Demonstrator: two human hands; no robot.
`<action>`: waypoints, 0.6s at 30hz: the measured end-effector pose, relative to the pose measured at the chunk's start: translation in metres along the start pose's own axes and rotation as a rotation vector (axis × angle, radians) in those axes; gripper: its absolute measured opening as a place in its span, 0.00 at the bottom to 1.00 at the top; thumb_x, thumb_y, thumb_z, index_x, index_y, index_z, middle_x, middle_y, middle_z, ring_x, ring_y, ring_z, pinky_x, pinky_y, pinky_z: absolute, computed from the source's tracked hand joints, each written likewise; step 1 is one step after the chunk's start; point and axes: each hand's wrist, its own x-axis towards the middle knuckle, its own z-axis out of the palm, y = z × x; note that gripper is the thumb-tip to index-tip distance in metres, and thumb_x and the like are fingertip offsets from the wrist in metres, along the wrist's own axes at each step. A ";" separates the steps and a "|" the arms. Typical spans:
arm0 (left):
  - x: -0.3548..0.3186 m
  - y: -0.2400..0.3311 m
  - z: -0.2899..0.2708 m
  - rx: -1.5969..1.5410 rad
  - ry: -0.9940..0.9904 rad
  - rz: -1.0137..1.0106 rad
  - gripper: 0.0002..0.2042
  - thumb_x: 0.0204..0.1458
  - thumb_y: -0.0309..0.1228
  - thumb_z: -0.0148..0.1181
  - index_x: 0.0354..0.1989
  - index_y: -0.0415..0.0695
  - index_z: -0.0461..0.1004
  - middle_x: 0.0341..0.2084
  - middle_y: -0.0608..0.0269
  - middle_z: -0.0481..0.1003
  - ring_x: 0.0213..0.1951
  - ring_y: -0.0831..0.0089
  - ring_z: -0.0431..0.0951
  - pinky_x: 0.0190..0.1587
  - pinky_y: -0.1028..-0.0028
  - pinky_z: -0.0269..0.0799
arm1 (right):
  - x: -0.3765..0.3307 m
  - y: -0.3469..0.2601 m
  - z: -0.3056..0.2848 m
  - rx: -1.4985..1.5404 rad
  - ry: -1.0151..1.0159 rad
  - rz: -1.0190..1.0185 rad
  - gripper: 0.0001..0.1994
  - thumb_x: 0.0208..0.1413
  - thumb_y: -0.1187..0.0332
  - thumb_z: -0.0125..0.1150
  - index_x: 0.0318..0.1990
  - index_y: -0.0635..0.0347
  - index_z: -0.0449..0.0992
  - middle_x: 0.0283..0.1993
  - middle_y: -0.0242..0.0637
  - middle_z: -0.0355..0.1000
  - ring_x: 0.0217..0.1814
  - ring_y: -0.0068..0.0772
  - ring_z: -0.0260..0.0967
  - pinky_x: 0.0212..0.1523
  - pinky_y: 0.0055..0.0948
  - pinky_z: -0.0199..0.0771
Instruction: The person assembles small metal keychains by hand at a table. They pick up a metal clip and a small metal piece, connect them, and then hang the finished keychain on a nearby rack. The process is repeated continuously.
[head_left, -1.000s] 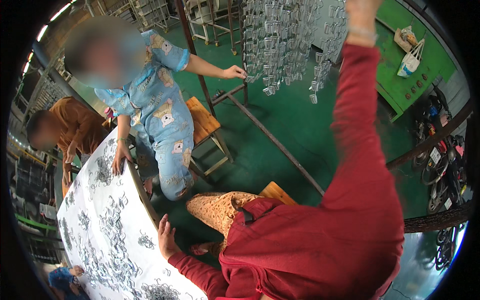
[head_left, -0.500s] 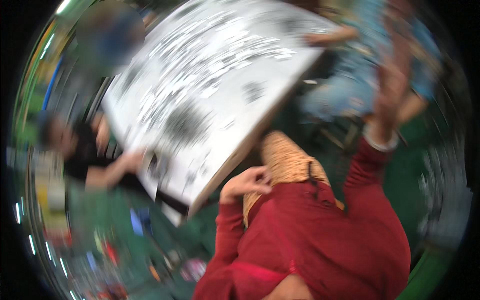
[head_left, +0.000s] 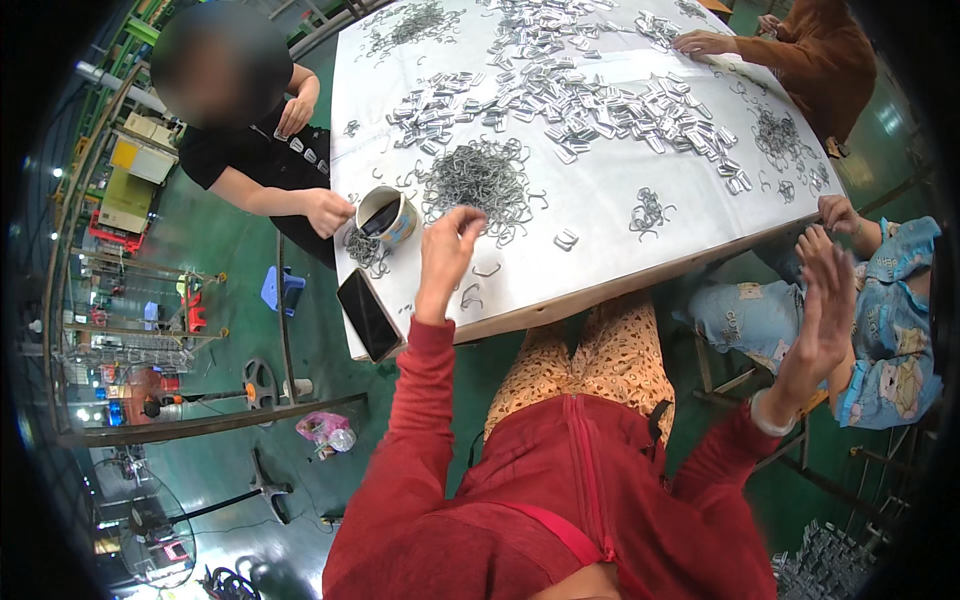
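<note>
My left hand is over the near part of the white table, its fingertips at the near edge of a heap of bent metal wire pieces. Its fingers are loosely curled, with a gap at the thumb, and nothing shows between them. A few loose wire pieces lie beside my wrist. Off to the right, my right hand is raised beyond the table edge, fingers stretched out and flat, holding nothing. It is close to a person in blue patterned clothes. A pair of small metal buckles lies right of the wire heap.
Many flat metal buckles spread across the table's middle. A white tub with something dark inside stands left, near a black phone. A person in black works at the left; a brown-sleeved person reaches in at far right.
The view has turned and sharpened from a blur. My left hand has gone from beside my lap to over the table by the wire heap. My right hand remains raised at the right.
</note>
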 end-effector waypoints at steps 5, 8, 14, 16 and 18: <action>0.072 -0.003 0.013 0.335 0.024 0.220 0.06 0.46 0.31 0.59 0.30 0.45 0.79 0.27 0.58 0.76 0.32 0.64 0.75 0.34 0.69 0.70 | -0.035 0.034 -0.027 -0.042 0.028 0.141 0.13 0.57 0.81 0.44 0.49 0.71 0.71 0.48 0.42 0.69 0.49 0.33 0.68 0.46 0.29 0.69; 0.108 -0.017 0.039 0.562 -0.065 0.347 0.05 0.45 0.32 0.60 0.29 0.48 0.80 0.27 0.60 0.74 0.35 0.62 0.73 0.36 0.67 0.71 | -0.032 0.044 -0.035 -0.037 0.097 0.219 0.12 0.58 0.80 0.46 0.46 0.71 0.72 0.45 0.41 0.71 0.45 0.31 0.69 0.44 0.28 0.70; 0.139 -0.035 0.069 0.869 -0.251 0.382 0.04 0.45 0.29 0.57 0.27 0.43 0.76 0.32 0.57 0.72 0.42 0.59 0.72 0.41 0.63 0.72 | -0.009 0.045 -0.019 0.041 0.073 0.214 0.09 0.57 0.80 0.48 0.42 0.70 0.74 0.40 0.38 0.71 0.40 0.27 0.68 0.42 0.25 0.69; 0.140 -0.031 0.071 0.832 -0.245 0.412 0.05 0.43 0.22 0.53 0.28 0.38 0.74 0.33 0.55 0.73 0.41 0.58 0.73 0.39 0.62 0.75 | -0.008 0.052 -0.016 0.064 0.030 0.222 0.08 0.56 0.80 0.49 0.41 0.70 0.74 0.40 0.37 0.71 0.39 0.26 0.68 0.42 0.24 0.68; 0.139 -0.022 0.063 0.718 -0.159 0.372 0.04 0.48 0.24 0.51 0.31 0.39 0.71 0.33 0.54 0.72 0.39 0.57 0.72 0.38 0.61 0.73 | -0.006 0.054 -0.007 0.102 0.007 0.238 0.08 0.55 0.81 0.50 0.40 0.69 0.75 0.38 0.37 0.71 0.38 0.26 0.67 0.42 0.23 0.68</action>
